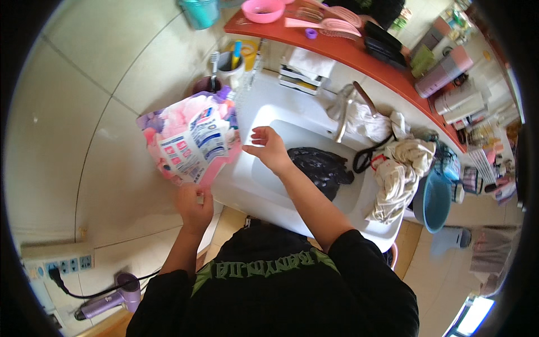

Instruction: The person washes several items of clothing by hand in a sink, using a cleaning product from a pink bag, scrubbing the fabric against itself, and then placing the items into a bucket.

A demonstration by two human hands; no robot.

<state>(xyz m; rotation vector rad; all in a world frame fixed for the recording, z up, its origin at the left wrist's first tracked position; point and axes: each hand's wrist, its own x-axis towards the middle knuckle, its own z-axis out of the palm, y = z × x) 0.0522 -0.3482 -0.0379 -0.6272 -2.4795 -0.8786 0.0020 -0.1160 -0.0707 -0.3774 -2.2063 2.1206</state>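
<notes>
A large pink and purple refill pouch with printed panels hangs tilted at the left side of the washbasin. Its purple spout cap points up and away from me. My left hand pinches the pouch's lower edge between thumb and fingers. Just off the pouch's right edge is my right hand, its thumb and curled fingers apart with nothing visible between them. Below this hand, a crumpled black plastic bag lies in the white basin.
A curved tap rises behind the basin, near bunched beige cloth. Cups with toothbrushes stand at the far left corner. A red shelf carries combs and bottles. A blue basin is at right; a purple hair dryer at lower left.
</notes>
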